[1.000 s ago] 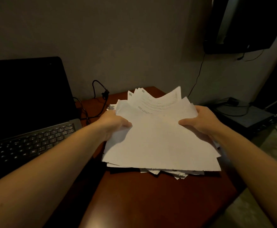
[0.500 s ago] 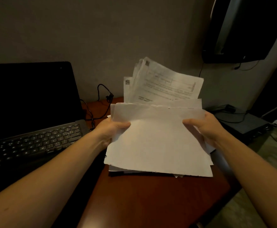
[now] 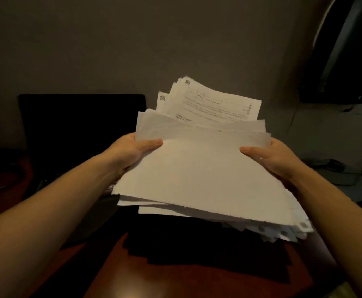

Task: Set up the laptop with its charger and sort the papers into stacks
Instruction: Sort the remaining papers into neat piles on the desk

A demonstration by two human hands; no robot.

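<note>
Lifted higher off the desk (image 3: 186,282) than before, the paper bundle (image 3: 197,173) sits right of the laptop (image 3: 79,130), left hand (image 3: 130,153) and right hand (image 3: 272,158) each pinching a side edge, thumb on top; hold it level and square the loose near edges before stacking.

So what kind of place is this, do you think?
Likely a small desk corner in a home or hotel room: a dark wooden table, a laptop before a plain wall, a flat screen mounted upper right. The left hand and right hand hold papers.
</note>
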